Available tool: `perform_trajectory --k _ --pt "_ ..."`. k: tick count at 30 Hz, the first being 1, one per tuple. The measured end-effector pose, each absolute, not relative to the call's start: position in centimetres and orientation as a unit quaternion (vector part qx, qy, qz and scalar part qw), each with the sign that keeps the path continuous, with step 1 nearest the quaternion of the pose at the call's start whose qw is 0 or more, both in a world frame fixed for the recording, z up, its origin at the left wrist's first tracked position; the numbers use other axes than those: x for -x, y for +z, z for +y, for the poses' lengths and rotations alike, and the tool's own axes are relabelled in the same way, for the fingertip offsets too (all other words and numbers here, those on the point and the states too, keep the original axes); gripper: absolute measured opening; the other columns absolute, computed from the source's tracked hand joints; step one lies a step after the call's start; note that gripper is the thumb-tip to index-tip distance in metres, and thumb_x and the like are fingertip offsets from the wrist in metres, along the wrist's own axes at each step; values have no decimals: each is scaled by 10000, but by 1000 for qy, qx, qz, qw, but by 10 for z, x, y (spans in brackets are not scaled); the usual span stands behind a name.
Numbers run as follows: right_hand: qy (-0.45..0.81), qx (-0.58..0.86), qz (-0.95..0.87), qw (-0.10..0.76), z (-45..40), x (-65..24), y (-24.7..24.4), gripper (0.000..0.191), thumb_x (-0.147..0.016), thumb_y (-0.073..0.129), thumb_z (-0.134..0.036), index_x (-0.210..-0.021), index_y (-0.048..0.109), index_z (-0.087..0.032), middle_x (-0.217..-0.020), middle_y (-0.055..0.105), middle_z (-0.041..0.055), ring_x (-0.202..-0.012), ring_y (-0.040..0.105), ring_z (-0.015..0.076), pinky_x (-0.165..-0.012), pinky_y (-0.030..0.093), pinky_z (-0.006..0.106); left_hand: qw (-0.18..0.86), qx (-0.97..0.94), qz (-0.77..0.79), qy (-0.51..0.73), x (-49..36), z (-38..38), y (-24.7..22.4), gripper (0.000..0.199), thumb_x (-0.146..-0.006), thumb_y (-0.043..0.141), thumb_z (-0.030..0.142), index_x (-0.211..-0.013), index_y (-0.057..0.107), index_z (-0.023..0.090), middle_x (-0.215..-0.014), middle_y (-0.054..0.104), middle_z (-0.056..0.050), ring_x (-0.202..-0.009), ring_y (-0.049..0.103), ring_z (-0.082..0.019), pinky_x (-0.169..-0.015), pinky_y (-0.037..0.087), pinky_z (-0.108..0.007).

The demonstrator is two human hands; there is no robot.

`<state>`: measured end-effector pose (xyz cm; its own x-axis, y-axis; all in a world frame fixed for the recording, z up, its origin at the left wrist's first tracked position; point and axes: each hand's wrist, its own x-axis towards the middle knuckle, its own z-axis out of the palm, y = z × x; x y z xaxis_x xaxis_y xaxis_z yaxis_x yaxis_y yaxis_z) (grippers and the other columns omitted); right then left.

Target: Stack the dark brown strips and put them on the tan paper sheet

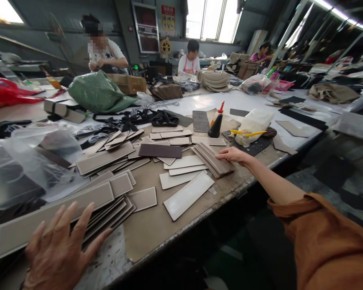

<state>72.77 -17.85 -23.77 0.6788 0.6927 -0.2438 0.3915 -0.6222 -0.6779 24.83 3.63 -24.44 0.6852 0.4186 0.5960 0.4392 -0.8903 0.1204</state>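
Now, at the near side of the surface (205, 101), the right hand (233, 154) is brought to a stack (210, 160): its fingers are bent down onto the upper panels, yet with the thumb hidden it cannot be told whether anything is pinched. The stack is left slightly fanned, perhaps so that single panels can be got at by their edges.

Over on the left, no grip is made! The left hand (59, 241) is spread wide, fingers splayed over the long panel (60, 215), which is perhaps being steadied that way; whether it is pressed cannot be seen. Beside the thumb, more panels are overlapped in a slanting pile (116, 211).

Between the hands, a shiny white panel (189, 195) is laid flat on a tan sheet (148, 237), likely put there to shield the surface. A dark panel (160, 151) is rested across paler ones. Beyond the stack, a black bottle (215, 128) is stood upright, red tip skyward, and yellow sticks (254, 133) are laid against a whitish tub (255, 121), probably kept within easy reach.

And the writing? Characters are printed on the red poster (168, 20), too small to be read; no brand is made out.
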Motion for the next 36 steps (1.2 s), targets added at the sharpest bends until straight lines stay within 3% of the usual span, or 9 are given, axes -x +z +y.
perform_trajectory --k 3,5,9,18,22,25,28,31,36 --pt "254 858 -290 340 -183 -730 -241 550 -501 724 -619 -764 667 -139 -720 602 28 -733 531 186 -621 372 248 32 934 -199 -296 -275 10 -237 725 -787 577 447 -1409 245 278 -1375 417 -90 -1203 448 -309 -1001 369 -492" --pt "261 851 -274 363 -186 -732 -242 605 -499 735 -601 -873 677 -129 -829 636 55 -832 550 215 -689 395 263 -19 942 -168 -291 -299 -12 -241 673 -816 544 433 -1395 271 227 -1249 511 -111 -1142 496 -257 -971 417 -422" --pt "297 821 -251 418 -194 -733 -241 590 -504 766 -533 -913 666 -119 -866 650 76 -843 571 218 -692 429 268 -90 947 -166 -260 -339 -43 -266 652 -821 536 424 -1369 275 186 -1214 528 -127 -1128 498 -246 -941 447 -406" --pt "358 752 -218 509 -208 -724 -220 233 -711 657 -346 -828 606 -152 -922 655 86 -856 623 187 -726 515 246 -151 938 -198 -242 -356 -46 -292 672 -776 609 350 -1356 292 226 -1146 588 -104 -1066 520 -269 -904 451 -461" --pt "349 737 -227 533 -216 -715 -210 311 -699 683 -403 -879 614 -159 -908 657 82 -854 629 205 -738 528 270 -176 928 -217 -245 -351 -44 -290 682 -761 624 324 -1356 302 238 -1131 595 -90 -1064 511 -257 -928 430 -462" --pt "297 762 -307 487 -219 -696 -200 458 -670 715 -484 -1008 624 -187 -982 647 67 -914 611 223 -785 517 293 -208 928 -211 -227 -342 -43 -287 674 -755 635 310 -1347 326 219 -1165 575 -95 -1103 479 -240 -966 411 -438" --pt "230 785 -453 355 -214 -659 -189 526 -690 693 -531 -1097 612 -207 -1057 617 67 -939 590 251 -829 495 350 -227 929 -214 -201 -336 -41 -283 657 -761 635 309 -1339 344 195 -1224 539 -107 -1140 454 -231 -1000 388 -422" --pt "159 738 -608 247 -203 -615 -186 474 -755 629 -506 -1120 595 -205 -1096 578 85 -981 561 272 -875 471 394 -237 930 -217 -180 -334 -41 -280 704 -752 654 313 -1355 313 187 -1271 518 -100 -1155 441 -226 -1016 371 -414" --pt "126 663 -718 171 -184 -574 -209 376 -804 593 -360 -1144 555 -203 -1110 550 107 -1062 506 278 -928 432 437 -249 927 -211 -185 -333 -42 -279 831 -740 674 314 -1403 184 209 -1264 548 -54 -1159 433 -224 -1022 355 -414"
